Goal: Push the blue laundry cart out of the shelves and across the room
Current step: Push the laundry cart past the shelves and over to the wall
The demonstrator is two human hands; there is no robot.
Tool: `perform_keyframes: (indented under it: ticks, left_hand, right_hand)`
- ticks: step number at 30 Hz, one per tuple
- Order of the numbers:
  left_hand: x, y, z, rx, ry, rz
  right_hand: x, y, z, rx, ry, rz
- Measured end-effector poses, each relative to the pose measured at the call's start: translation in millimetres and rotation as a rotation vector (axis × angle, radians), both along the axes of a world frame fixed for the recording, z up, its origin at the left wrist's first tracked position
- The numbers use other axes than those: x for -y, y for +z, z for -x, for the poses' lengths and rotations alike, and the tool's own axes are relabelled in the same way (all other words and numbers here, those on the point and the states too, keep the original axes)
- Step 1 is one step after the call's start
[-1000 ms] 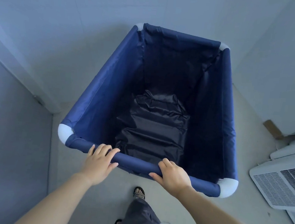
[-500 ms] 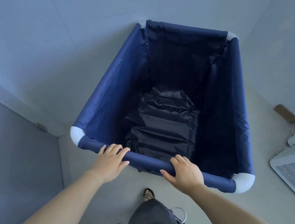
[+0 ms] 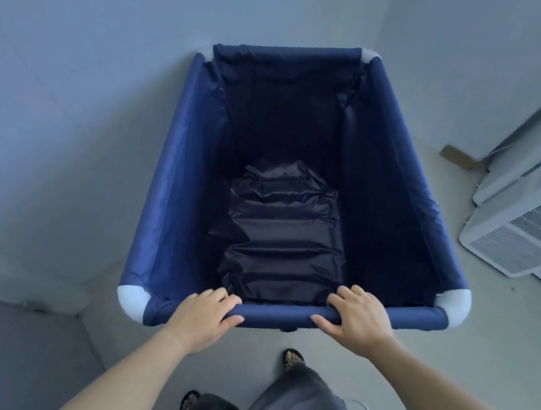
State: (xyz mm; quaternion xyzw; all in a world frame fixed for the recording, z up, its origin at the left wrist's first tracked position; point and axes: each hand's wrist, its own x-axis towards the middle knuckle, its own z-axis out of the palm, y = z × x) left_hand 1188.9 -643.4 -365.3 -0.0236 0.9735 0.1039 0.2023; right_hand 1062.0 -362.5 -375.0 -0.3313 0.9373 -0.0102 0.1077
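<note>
Blue laundry cart [image 3: 186,178], standing on the floor near a wall corner: your left hand [image 3: 202,318] and right hand [image 3: 355,321] clasp its padded near rail [image 3: 272,313]. Empty fabric body, probably light; push through the rail.

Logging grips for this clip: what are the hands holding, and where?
Both the left hand and right hand grip the blue cart by its near top rail.

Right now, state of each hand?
Left hand: closed around the near rail of the blue fabric laundry cart.
Right hand: closed around the same rail, further right.
</note>
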Motion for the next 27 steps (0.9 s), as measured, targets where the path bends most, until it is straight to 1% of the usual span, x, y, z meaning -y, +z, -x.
perform_keyframes:
  ticks: [5, 9, 12, 14, 17, 20, 22, 27]
  left_hand:
    - [40, -2, -9, 0.016, -0.099, -0.045]
    - [73, -7, -24, -0.067, -0.150, -0.064]
    - [96, -7, -36, -0.131, -0.113, -0.063]
    - [110, -6, -44, -0.124, -0.094, -0.051]
    - [136, -7, -53, -0.108, -0.145, -0.055]
    - [158, -9, -61, -0.172, -0.205, -0.037]
    - [170, -10, -64, -0.218, -0.230, -0.023]
    - [189, -12, -57, -0.288, -0.281, 0.004]
  right_hand:
    - [33, 1, -34, -0.043, -0.209, 0.033]
    - [62, -2, -63, -0.056, -0.297, 0.063]
    - [85, -3, -87, -0.043, -0.334, 0.053]
    - [100, -2, -101, 0.016, -0.307, 0.000]
    - [118, 3, -110, 0.155, -0.163, -0.077]
    - [133, 4, -117, 0.235, -0.035, -0.062]
    - [143, 3, -123, 0.253, -0.020, -0.030]
    - [162, 1, -117, 0.336, -0.105, 0.031]
